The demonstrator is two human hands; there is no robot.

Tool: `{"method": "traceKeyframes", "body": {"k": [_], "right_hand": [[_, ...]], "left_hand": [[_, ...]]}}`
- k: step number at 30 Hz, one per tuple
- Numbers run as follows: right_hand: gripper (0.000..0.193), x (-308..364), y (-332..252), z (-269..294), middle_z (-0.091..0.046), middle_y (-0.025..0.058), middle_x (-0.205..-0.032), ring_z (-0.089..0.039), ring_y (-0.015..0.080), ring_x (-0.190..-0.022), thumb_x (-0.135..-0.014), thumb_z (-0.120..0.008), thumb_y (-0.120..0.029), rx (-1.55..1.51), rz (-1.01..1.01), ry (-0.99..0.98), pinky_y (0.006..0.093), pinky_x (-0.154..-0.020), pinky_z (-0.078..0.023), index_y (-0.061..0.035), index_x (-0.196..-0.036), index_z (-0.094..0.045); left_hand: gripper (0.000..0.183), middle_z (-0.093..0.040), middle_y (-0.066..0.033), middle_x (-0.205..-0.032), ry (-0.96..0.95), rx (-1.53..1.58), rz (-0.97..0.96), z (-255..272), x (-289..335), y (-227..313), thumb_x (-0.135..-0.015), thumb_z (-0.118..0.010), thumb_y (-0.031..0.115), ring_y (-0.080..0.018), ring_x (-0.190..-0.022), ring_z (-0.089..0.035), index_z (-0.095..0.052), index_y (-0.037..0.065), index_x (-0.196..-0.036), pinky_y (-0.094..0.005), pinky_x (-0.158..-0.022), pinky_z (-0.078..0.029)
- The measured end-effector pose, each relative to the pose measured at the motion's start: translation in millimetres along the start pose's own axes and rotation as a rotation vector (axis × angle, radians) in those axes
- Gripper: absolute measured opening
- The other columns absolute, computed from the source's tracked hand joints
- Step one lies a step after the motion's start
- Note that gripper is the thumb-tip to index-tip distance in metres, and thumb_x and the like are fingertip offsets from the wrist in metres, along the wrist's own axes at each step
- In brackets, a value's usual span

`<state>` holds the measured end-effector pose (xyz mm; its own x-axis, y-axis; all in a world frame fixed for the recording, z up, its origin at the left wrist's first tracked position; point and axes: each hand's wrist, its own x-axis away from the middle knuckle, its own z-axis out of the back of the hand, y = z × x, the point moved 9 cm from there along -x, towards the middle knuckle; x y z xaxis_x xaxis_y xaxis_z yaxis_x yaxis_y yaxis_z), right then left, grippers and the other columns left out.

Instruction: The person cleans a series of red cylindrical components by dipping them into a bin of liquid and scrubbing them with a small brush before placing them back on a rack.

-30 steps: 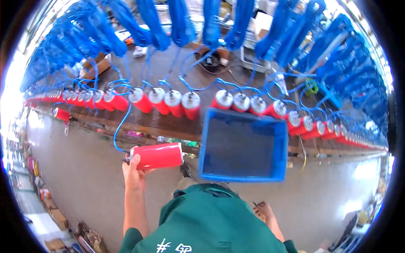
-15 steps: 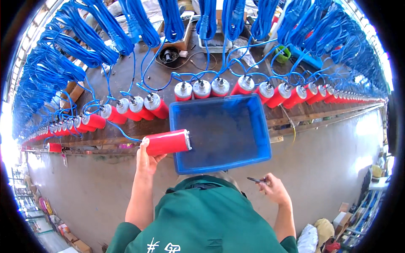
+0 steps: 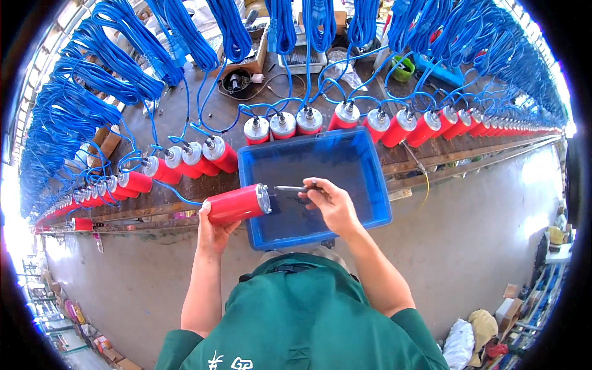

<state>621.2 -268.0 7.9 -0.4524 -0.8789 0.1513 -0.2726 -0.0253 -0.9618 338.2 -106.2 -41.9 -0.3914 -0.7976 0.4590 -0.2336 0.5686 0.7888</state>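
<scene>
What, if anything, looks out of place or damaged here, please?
One red cylinder at far left shows below the row, out of line with the others. The crate juts past the front edge of the bench, which looks precarious, though its support is hidden.

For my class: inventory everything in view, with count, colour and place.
Workbench: one, dark brown, across middle.
Rectangular plastic tray: one, blue, centre.
Metal-capped cylinder: one, red, tray's left side.
Slim metal tool: one, silvery, over tray.
Similar cylinders in row: many, red, mostly workbench edge.
Coiled cables: many, blue, hanging above workbench.
Round cup: one, green, workbench right.
Boxes and clutter: many, mixed, all around.
Sacklike bundles: two, white and tan, lower right.
Floor: one, grey, below.
Shirt: one, green, bottom.
Left hand: one, bare, gripping cylinder.
Right hand: one, bare, on tool.
</scene>
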Motion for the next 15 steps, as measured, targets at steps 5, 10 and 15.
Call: {"method": "traceKeyframes", "body": {"k": [5, 10, 15], "right_hand": [[0.025, -20.9, 9.8, -18.6, -0.072, 0.0040, -0.115, -0.072, 0.0140, -0.106, -0.108, -0.064, -0.007, 0.046, 0.029, -0.075, 0.0288, -0.082, -0.058, -0.0025, -0.132, -0.069], [0.025, -33.3, 18.2, -25.2, -0.072, 0.0038, -0.116, -0.072, 0.0146, -0.106, -0.108, -0.064, -0.006, 0.067, 0.049, -0.118, 0.0292, -0.083, -0.058, -0.0032, -0.132, -0.069], [0.029, -41.7, -2.4, -28.0, -0.073, 0.0073, -0.113, -0.073, 0.0153, -0.100, -0.109, -0.063, -0.007, 0.087, 0.083, -0.169, 0.0299, -0.079, -0.059, -0.0038, -0.137, -0.064]], "left_hand": [[0.078, -0.073, -0.0195, -0.123, -0.006, -0.020, -0.009, 1.1, 2.5, 4.1, -0.094, -0.064, 0.067, -0.0332, -0.101, -0.075, -0.057, 0.004, -0.139, -0.0421, -0.075, -0.066], [0.078, -0.073, -0.0191, -0.123, 0.017, -0.013, -0.032, -6.6, 5.6, 8.0, -0.093, -0.065, 0.066, -0.0347, -0.102, -0.076, -0.056, 0.004, -0.139, -0.0428, -0.076, -0.066], [0.074, -0.072, -0.0186, -0.123, -0.065, -0.002, 0.007, 1.7, 0.4, 3.8, -0.095, -0.065, 0.064, -0.0339, -0.102, -0.076, -0.056, 0.004, -0.138, -0.0426, -0.080, -0.068]]}}
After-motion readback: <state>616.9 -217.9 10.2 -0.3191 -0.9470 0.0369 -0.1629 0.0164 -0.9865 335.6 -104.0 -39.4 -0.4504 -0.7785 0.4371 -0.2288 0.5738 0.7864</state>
